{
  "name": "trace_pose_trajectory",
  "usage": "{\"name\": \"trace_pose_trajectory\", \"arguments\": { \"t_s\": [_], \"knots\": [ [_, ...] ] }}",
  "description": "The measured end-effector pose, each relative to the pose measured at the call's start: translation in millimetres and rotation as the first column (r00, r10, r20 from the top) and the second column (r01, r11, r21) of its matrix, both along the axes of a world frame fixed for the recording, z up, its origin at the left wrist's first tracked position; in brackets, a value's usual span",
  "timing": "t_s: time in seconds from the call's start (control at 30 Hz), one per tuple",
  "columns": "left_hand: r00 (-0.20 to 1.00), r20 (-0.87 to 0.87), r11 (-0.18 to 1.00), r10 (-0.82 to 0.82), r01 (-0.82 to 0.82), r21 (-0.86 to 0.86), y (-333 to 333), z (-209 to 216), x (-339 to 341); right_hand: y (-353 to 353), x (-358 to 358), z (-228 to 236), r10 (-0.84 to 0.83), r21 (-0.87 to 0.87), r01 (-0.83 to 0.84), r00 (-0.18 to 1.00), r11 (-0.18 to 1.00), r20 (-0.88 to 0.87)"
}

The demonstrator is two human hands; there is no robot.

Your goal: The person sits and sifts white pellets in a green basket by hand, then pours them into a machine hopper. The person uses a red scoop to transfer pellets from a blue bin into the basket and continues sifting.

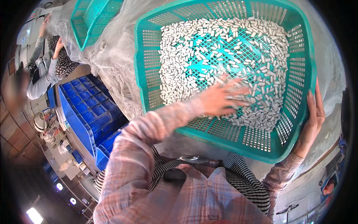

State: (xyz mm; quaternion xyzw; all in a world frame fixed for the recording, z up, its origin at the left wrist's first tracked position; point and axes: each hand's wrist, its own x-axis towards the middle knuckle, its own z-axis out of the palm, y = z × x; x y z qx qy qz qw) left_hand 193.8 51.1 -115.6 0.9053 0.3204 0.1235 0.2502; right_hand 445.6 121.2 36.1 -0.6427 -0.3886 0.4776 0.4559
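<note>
A large green plastic basket (140, 74) with slotted walls and a lattice bottom takes up the middle and right. Many small whitish capsules (179, 71) cover its bottom, heaped along the sides and thinner in the centre, where green lattice shows. My left hand (222, 98) reaches over the near wall with fingers spread, among the capsules; its fingertips are blurred. Against the outer right wall lies my right hand (314, 115), holding the basket at its near right corner with fingers extended along the side.
Translucent plastic sheeting (115, 52) lies under and around the basket. Another green basket (93, 22) stands at the far left. Blue divided crates (87, 100) sit below it on the left. A co-worker (46, 71) with raised arms is at the far left edge.
</note>
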Motion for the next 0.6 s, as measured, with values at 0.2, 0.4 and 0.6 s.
{"name": "trace_pose_trajectory", "arguments": {
  "t_s": [0.2,0.4,0.6],
  "knots": [
    [0.693,-0.286,0.749,0.662,-0.631,0.203,44,-35,-102,-1,1,2,-0.037,0.021,0.038,0.999,0.999,-0.035],
    [0.271,0.26,0.267,0.927,-0.962,0.051,142,-34,27,-1,-5,-6,0.003,0.048,0.0,0.997,0.999,-0.073],
    [0.507,0.463,0.573,0.727,-0.82,-0.001,140,15,127,2,-13,-2,0.058,0.06,-0.058,0.998,0.997,0.009]
  ]
}}
